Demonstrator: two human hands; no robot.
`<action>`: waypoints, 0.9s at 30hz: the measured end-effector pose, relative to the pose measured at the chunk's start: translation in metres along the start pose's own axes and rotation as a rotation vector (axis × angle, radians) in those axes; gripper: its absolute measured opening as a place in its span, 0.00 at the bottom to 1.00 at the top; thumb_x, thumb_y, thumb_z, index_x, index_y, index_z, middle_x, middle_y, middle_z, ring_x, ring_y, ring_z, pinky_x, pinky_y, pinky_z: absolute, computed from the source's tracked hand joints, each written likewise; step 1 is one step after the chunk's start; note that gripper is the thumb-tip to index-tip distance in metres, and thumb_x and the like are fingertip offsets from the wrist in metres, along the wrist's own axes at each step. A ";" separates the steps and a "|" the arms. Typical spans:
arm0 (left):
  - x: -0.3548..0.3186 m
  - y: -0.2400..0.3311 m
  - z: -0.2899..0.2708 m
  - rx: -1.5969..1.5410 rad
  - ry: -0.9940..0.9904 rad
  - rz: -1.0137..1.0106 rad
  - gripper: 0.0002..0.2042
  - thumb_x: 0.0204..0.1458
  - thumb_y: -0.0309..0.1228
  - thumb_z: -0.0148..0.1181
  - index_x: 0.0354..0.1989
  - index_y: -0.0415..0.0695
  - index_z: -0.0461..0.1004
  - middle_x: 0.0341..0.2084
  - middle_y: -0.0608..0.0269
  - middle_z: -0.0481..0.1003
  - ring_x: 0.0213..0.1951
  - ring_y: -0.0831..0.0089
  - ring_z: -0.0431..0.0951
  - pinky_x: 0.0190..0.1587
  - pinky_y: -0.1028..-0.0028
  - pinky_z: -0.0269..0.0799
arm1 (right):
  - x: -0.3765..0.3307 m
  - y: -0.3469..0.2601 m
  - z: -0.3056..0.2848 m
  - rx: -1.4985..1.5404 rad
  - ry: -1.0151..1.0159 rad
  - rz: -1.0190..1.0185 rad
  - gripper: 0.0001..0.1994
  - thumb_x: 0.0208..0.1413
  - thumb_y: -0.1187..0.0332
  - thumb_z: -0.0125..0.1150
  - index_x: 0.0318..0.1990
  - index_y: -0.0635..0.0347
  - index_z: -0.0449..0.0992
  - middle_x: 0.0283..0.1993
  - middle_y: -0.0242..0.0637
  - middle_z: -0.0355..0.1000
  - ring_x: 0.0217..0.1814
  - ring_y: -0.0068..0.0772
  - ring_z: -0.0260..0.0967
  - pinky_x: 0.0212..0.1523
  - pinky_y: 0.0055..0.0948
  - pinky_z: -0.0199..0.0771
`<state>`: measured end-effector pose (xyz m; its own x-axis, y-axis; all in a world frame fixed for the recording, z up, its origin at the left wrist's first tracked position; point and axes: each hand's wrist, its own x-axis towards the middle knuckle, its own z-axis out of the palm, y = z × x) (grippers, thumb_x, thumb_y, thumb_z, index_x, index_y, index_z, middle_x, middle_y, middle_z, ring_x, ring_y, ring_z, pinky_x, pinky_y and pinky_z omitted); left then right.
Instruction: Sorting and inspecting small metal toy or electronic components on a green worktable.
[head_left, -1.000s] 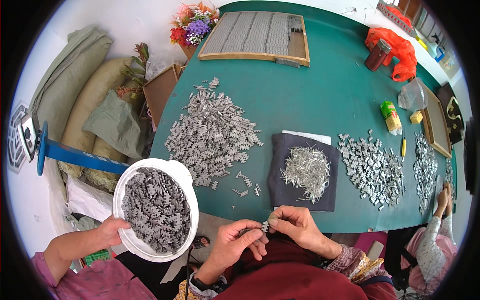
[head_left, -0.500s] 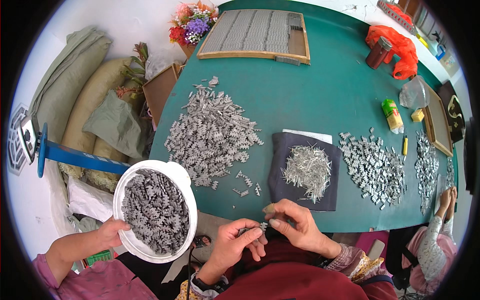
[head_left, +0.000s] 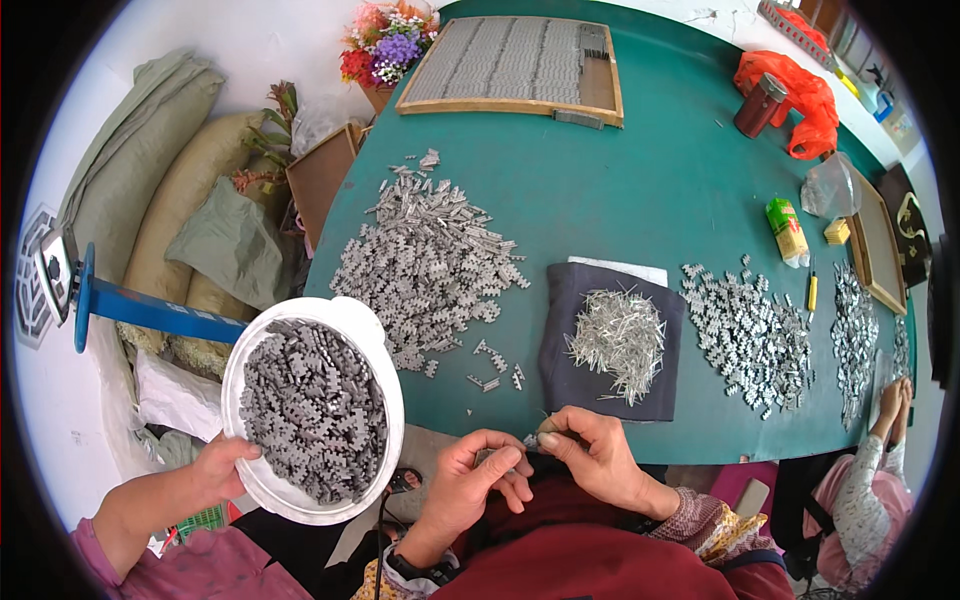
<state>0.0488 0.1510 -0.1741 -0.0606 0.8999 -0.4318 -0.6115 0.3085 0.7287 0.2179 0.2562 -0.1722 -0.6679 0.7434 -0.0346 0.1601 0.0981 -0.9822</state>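
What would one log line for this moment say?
left hand: pinches small metal part | right hand: same part | ahead: dark cloth of pins | beside: white bowl

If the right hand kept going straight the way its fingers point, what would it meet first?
The right hand points left toward the left hand, so it would likely meet the left hand's fingertips first; they nearly touch, pinching a small metal piece between them.

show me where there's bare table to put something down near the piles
Widest bare stretch of green table: between the wooden tray at the far edge and the dark cloth holding thin pins. Crowded: the left pile, the right pile, and the near edge by both hands.
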 end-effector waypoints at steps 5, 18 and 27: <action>0.005 -0.005 0.001 0.079 0.043 0.029 0.08 0.59 0.22 0.55 0.44 0.31 0.71 0.30 0.46 0.77 0.25 0.61 0.81 0.21 0.70 0.81 | -0.001 0.012 0.004 0.258 -0.016 0.124 0.06 0.60 0.74 0.58 0.37 0.70 0.76 0.29 0.37 0.76 0.31 0.17 0.69 0.31 0.23 0.71; 0.007 -0.003 -0.001 0.030 0.043 0.034 0.07 0.59 0.21 0.55 0.42 0.31 0.71 0.30 0.46 0.78 0.25 0.61 0.81 0.22 0.71 0.81 | 0.001 0.011 0.004 0.185 -0.083 0.212 0.07 0.61 0.72 0.57 0.37 0.70 0.76 0.27 0.34 0.75 0.29 0.17 0.68 0.29 0.23 0.69; -0.001 -0.002 -0.017 -0.008 0.076 0.070 0.07 0.59 0.23 0.55 0.42 0.33 0.72 0.29 0.47 0.78 0.24 0.62 0.81 0.20 0.71 0.80 | 0.012 0.000 0.014 0.170 -0.210 0.239 0.10 0.64 0.70 0.53 0.37 0.69 0.76 0.30 0.35 0.75 0.32 0.18 0.68 0.34 0.23 0.70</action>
<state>0.0372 0.1443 -0.1844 -0.1631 0.8932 -0.4190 -0.6097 0.2426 0.7546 0.1997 0.2564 -0.1748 -0.7636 0.5783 -0.2873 0.2188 -0.1869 -0.9577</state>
